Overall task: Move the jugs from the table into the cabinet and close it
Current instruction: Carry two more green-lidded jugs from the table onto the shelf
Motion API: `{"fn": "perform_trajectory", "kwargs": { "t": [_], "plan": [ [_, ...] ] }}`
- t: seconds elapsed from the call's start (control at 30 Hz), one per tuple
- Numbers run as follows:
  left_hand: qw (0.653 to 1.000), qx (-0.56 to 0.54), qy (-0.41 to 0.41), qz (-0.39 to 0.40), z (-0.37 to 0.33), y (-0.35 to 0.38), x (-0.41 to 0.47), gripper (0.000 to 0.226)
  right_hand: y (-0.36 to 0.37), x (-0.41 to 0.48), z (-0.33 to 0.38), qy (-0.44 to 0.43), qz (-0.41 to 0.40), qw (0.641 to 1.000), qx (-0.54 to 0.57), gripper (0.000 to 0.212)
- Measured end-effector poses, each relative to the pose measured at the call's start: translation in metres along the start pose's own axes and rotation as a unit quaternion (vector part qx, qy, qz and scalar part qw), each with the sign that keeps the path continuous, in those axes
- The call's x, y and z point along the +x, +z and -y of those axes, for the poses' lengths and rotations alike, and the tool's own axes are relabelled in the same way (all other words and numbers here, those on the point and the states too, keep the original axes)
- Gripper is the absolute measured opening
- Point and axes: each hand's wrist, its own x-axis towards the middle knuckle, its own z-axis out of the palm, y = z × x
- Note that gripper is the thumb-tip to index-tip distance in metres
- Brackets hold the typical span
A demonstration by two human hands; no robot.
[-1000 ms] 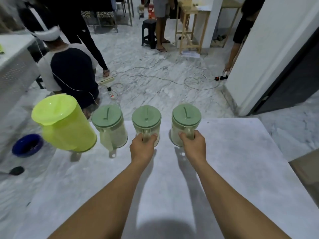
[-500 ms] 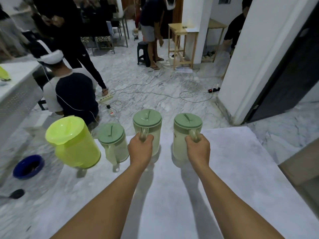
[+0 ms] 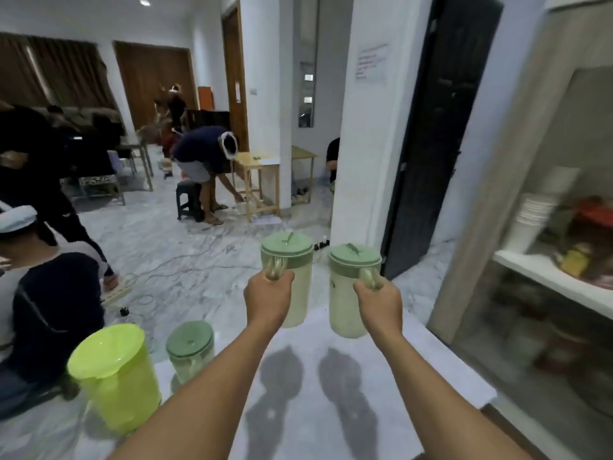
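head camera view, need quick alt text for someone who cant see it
Two bare hands, left hand and right hand, each lift a pale translucent jug with a sage-green lid by its handle above a white marble table. A lime-green plastic jug and a third sage-lidded jug stand at left; an open cabinet is at right.

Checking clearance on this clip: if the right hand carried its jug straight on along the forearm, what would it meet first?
Probably nothing close. The right hand holds its green-lidded jug lifted above the table, and the line ahead runs over open marble floor toward the dark door. The cabinet sits off to the right. Depth is unclear.
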Motion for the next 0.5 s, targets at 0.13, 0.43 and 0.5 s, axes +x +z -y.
{"fn": "perform_trajectory", "kwargs": {
  "t": [0.13,0.43,0.5],
  "plan": [
    [0.996,-0.01,0.05,0.073,-0.04,0.0,-0.035,0.024,-0.052,-0.048,0.034,-0.012,-0.077,0.997,0.008,0.018],
    [0.966,-0.025,0.141,0.214,-0.113,0.02,-0.153,0.027,-0.19,-0.161,0.084,-0.041,-0.284,0.958,-0.007,0.009],
    [0.956,-0.033,0.152,0.249,-0.13,0.029,-0.183,0.028,-0.222,-0.186,0.093,-0.042,-0.322,0.946,-0.011,0.01]
  ]
}}
